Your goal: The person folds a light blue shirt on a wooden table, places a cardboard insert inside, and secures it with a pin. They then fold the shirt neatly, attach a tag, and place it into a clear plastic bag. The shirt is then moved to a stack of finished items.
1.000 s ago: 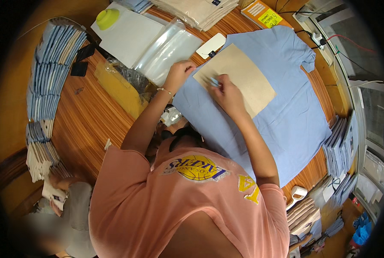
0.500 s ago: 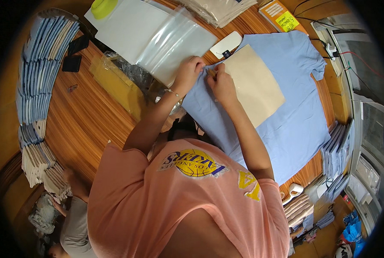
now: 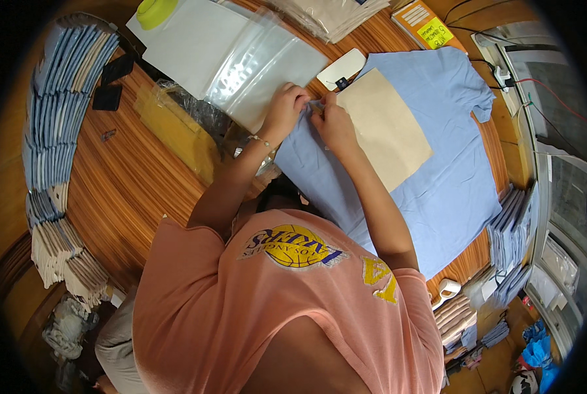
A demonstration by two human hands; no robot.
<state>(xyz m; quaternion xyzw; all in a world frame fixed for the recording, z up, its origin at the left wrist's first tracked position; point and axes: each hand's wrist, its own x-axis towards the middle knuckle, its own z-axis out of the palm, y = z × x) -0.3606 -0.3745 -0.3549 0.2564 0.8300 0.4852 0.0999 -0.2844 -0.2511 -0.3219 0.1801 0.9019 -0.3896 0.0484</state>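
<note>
"Hands close together: what do they grasp?"

"The left hand [image 3: 285, 113] pinches the edge of the blue garment [image 3: 431, 190], which spreads rightward from both; the right hand [image 3: 337, 126] curls there, its grip impossible to tell."

"Why the beige board [image 3: 385, 128]?"

"It lies on the garment beside the right hand, probably to flatten it. Clear plastic sheets [image 3: 270, 69] sit beyond the left hand, presumably for easy reach."

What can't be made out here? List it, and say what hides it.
Head view: what lies within the left hand or right hand; the curled grasp hides it.
Head view: the blue garment beneath the tan sheet; the sheet covers it.
Head view: far end of the tan stack; the top edge cuts it off.
</note>
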